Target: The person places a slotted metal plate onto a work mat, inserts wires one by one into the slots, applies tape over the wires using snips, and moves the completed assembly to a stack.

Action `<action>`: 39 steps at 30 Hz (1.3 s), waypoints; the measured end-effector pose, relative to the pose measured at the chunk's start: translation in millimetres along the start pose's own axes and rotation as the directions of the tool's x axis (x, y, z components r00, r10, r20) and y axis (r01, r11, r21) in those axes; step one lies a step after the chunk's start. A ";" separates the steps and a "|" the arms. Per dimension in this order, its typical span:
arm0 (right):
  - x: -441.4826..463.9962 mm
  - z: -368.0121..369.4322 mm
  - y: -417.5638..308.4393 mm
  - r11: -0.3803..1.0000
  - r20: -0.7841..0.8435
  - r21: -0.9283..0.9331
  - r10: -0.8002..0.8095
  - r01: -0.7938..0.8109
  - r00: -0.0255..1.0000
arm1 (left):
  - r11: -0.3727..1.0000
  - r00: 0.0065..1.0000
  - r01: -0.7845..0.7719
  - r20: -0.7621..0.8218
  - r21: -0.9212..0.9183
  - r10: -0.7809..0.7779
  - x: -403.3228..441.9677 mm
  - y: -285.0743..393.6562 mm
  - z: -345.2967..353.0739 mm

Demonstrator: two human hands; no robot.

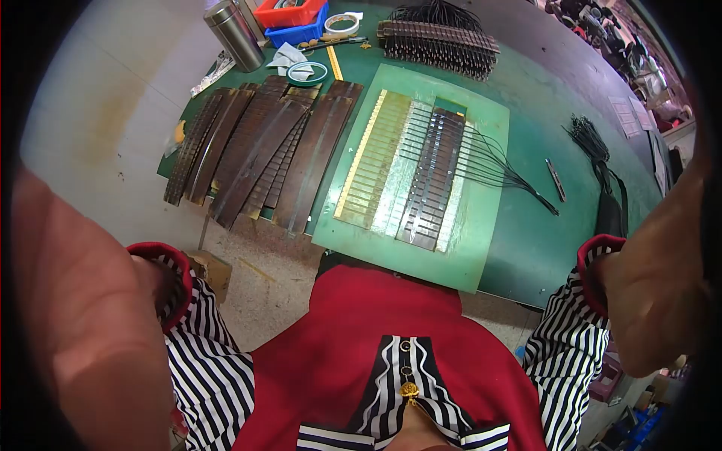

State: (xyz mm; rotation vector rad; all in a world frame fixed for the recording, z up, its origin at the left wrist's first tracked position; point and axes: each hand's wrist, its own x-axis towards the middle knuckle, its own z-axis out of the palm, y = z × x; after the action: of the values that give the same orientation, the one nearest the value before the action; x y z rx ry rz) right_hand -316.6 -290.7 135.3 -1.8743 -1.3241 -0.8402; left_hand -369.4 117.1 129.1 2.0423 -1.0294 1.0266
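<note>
My left hand (pixel 86 316) is raised close to the camera at the left edge, large and blurred, its fingers out of sight. At the right edge my right hand (pixel 654 293) is likewise lifted near the lens, fingers cut off by the dark border. Neither hand touches the table. Between them lies a light green board (pixel 481 225) with ruled strips. On the board, a dark brown slotted strip (pixel 435 173) is set beside a yellow scale (pixel 361 154). Thin black wires (pixel 519 180) fan out from the strip's right side and gather into a bundle.
Several brown strips (pixel 301 165) lie overlapping to the left. Behind stand a steel flask (pixel 235 37), a blue bin (pixel 299 31) and tape rolls (pixel 307 73). A stack of wired strips (pixel 436 49) sits at the back. Rightward are a pen-like tool (pixel 555 179) and a black wire bundle (pixel 588 137).
</note>
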 end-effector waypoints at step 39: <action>-128.3 193.7 -60.7 -0.149 0.579 0.627 0.746 -0.764 0.329 | 0.956 0.653 -0.027 0.729 0.292 -0.205 -41.3 -116.5 319.1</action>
State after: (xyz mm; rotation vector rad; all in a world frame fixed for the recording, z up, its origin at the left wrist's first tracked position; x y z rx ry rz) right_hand -386.7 -182.3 -67.1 -1.3086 -0.1654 0.5294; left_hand -172.4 -60.7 -87.0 2.8333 -1.1923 0.2117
